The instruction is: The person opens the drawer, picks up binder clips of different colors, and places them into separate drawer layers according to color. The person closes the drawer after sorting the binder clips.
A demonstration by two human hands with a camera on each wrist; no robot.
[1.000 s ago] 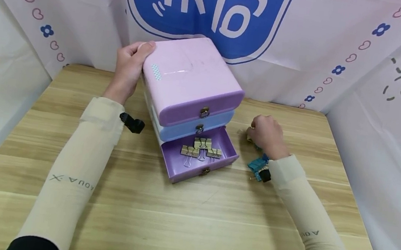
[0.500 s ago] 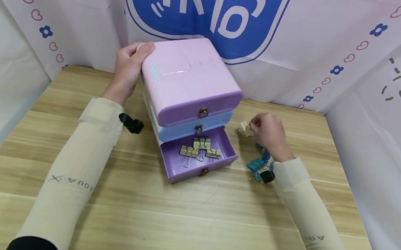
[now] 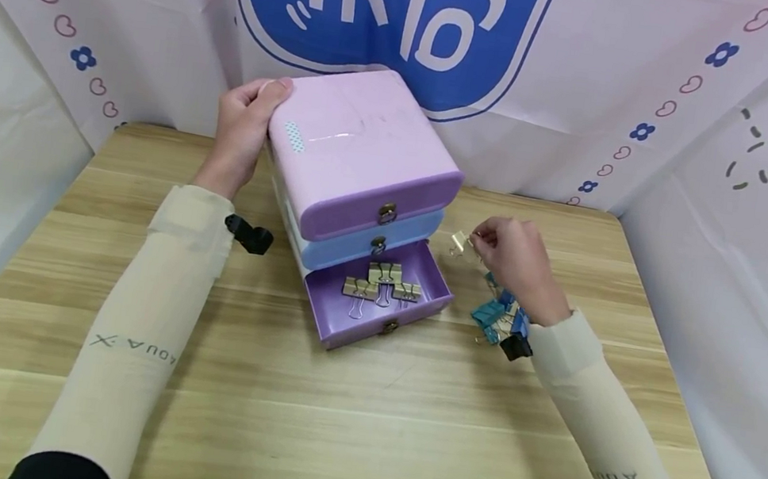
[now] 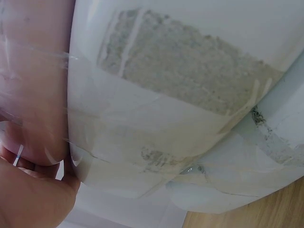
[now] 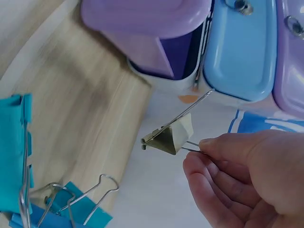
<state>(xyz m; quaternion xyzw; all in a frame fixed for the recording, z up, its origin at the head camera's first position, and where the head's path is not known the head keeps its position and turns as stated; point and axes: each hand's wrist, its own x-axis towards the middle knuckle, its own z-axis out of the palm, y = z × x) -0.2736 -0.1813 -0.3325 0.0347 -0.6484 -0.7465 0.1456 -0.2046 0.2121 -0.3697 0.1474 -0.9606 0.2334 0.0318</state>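
Note:
My left hand (image 3: 243, 126) grips the rear left edge of a small drawer chest (image 3: 368, 134), thumb on its pink top. In the left wrist view its fingers (image 4: 38, 190) bend round that edge. The chest's bottom purple drawer (image 3: 337, 326) is pulled out, with gold binder clips (image 3: 384, 274) lying inside. To the right of the chest, my right hand (image 3: 514, 259) pinches a gold binder clip (image 5: 178, 133) by one wire handle between thumb and forefinger, as the right wrist view shows. The clip hangs in front of the fingertips.
Several teal and blue binder clips (image 3: 488, 313) lie in a heap on the wooden table (image 3: 361, 428), just below the right hand. The middle blue drawer (image 3: 373, 238) is closed. Behind the chest hangs a white cloth (image 3: 563, 70) with a blue emblem.
My right hand has lifted the gold binder clip from beside the heap and shifted slightly toward the chest. More of the clip shows now. The left hand keeps its hold on the chest.

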